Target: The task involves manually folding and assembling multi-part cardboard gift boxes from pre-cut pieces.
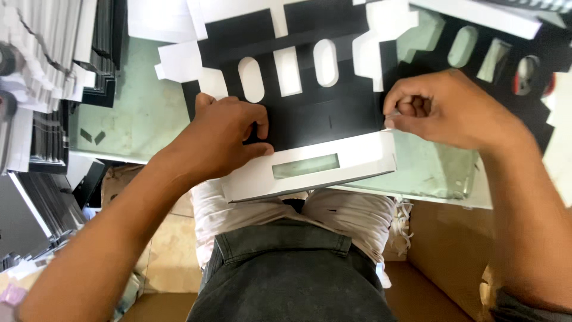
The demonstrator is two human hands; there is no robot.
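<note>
A flat die-cut cardboard sheet (322, 113), black on one face and white on the other, lies on the glass table (143, 113) in front of me. Its near flap (357, 158), white with a rectangular window, is folded up towards me. My left hand (223, 134) presses on the sheet's left part, thumb on the white flap beside the window. My right hand (444, 107) pinches the flap's right corner at the fold. The sheet has oval and rectangular cut-outs along its far part.
A second die-cut black sheet (506, 53) lies at the far right. Stacks of flat black and white card sheets (53, 53) stand at the left, with more (36, 209) below the table edge. Brown cardboard boxes (444, 250) sit on the floor by my legs.
</note>
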